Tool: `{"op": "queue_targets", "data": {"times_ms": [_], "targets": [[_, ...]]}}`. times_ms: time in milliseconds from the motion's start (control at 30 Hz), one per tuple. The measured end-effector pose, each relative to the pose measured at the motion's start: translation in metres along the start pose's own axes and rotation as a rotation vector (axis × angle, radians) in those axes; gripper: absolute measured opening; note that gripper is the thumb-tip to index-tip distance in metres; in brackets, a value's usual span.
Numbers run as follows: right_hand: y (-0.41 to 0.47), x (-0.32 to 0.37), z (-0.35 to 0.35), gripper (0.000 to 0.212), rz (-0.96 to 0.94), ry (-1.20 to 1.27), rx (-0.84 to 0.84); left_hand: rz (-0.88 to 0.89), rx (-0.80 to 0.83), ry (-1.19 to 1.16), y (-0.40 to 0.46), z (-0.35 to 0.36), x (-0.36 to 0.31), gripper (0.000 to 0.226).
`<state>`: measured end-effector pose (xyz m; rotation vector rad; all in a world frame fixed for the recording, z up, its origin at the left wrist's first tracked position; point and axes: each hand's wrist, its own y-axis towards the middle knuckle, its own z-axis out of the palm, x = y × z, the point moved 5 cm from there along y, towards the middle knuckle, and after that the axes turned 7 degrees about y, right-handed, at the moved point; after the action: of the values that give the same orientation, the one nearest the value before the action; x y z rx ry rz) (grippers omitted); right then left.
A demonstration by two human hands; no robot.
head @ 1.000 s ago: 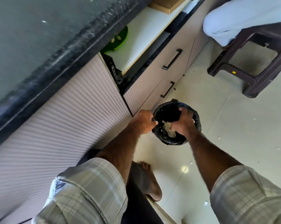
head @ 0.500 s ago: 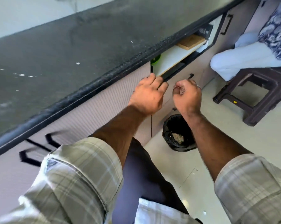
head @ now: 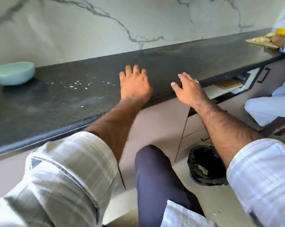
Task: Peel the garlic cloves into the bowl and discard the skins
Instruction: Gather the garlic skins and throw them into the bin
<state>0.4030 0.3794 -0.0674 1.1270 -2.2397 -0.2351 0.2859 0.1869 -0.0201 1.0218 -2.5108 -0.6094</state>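
Note:
A pale blue bowl (head: 13,72) stands on the dark countertop (head: 179,63) at the far left; its contents are hidden by its rim. Small white bits of garlic skin (head: 77,84) lie scattered on the counter to the bowl's right. My left hand (head: 134,84) lies palm down over the counter with its fingers straight and holds nothing. My right hand (head: 187,89) hovers at the counter's front edge, fingers spread and empty. On the floor at lower right stands a black-lined bin (head: 204,166) with pale skins inside.
A drawer (head: 227,86) hangs open under the counter at right with a wooden board in it. Another person sits at the far right by a cutting board (head: 259,41) with yellow items. A marble wall backs the counter.
Both hands have risen from the bin on the floor to the countertop and opened out. The view has swung up from the floor, bringing the bowl and wall into sight.

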Motion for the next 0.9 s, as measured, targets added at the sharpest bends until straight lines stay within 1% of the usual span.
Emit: {"op": "queue_targets", "data": {"times_ms": [33, 100, 133, 200, 300, 367, 433, 500, 533, 567, 600, 633, 667, 700, 733, 767, 800, 833, 867, 900], "targets": [[0.01, 0.01, 0.007, 0.076, 0.062, -0.067, 0.126, -0.056, 0.011, -0.002, 0.002, 0.0, 0.026, 0.044], [0.024, 0.034, 0.022, 0.093, 0.14, -0.183, 0.3, -0.184, 0.024, 0.009, 0.004, 0.001, 0.083, 0.043], [0.025, 0.048, 0.029, 0.099, 0.149, -0.222, 0.358, -0.236, 0.034, 0.021, 0.003, 0.003, 0.108, 0.043], [0.024, 0.093, 0.053, 0.107, 0.098, -0.244, 0.431, -0.346, 0.064, 0.017, -0.003, 0.008, 0.162, 0.046], [0.009, 0.168, 0.091, 0.11, -0.025, -0.224, 0.509, -0.514, 0.075, -0.038, -0.015, 0.013, 0.226, 0.049], [-0.001, 0.202, 0.103, 0.11, -0.081, -0.191, 0.534, -0.604, 0.063, -0.12, -0.023, 0.018, 0.251, 0.05], [-0.005, 0.233, 0.115, 0.105, -0.179, -0.155, 0.591, -0.702, 0.042, -0.195, -0.03, 0.023, 0.279, 0.05], [-0.01, 0.259, 0.124, 0.095, -0.344, -0.031, 0.682, -0.767, 0.023, -0.248, -0.036, 0.03, 0.302, 0.051], [-0.009, 0.266, 0.126, 0.088, -0.407, 0.07, 0.713, -0.776, 0.019, -0.268, -0.037, 0.036, 0.312, 0.051], [-0.003, 0.269, 0.127, 0.081, -0.43, 0.171, 0.708, -0.772, 0.015, -0.291, -0.037, 0.04, 0.319, 0.051], [0.009, 0.269, 0.128, 0.078, -0.426, 0.236, 0.654, -0.761, 0.007, -0.319, -0.036, 0.046, 0.326, 0.051], [0.024, 0.264, 0.129, 0.077, -0.405, 0.225, 0.575, -0.749, -0.003, -0.35, -0.036, 0.05, 0.329, 0.052], [0.04, 0.259, 0.133, 0.08, -0.37, 0.157, 0.52, -0.739, -0.017, -0.375, -0.035, 0.055, 0.333, 0.053], [0.05, 0.254, 0.137, 0.088, -0.31, 0.065, 0.512, -0.721, -0.024, -0.4, -0.036, 0.058, 0.334, 0.053], [0.055, 0.252, 0.144, 0.098, -0.265, -0.023, 0.547, -0.696, -0.023, -0.421, -0.036, 0.062, 0.333, 0.052], [0.057, 0.256, 0.154, 0.107, -0.269, -0.091, 0.605, -0.675, -0.013, -0.443, -0.034, 0.067, 0.333, 0.052], [0.051, 0.264, 0.158, 0.112, -0.319, -0.122, 0.671, -0.656, 0.003, -0.467, -0.031, 0.072, 0.331, 0.052], [0.047, 0.275, 0.166, 0.11, -0.394, -0.085, 0.743, -0.644, 0.024, -0.495, -0.026, 0.076, 0.331, 0.053], [0.042, 0.284, 0.167, 0.101, -0.445, 0.038, 0.823, -0.632, 0.046, -0.53, -0.023, 0.08, 0.331, 0.055], [0.041, 0.291, 0.165, 0.087, -0.427, 0.247, 0.898, -0.625, 0.068, -0.562, -0.019, 0.082, 0.331, 0.056]]}}
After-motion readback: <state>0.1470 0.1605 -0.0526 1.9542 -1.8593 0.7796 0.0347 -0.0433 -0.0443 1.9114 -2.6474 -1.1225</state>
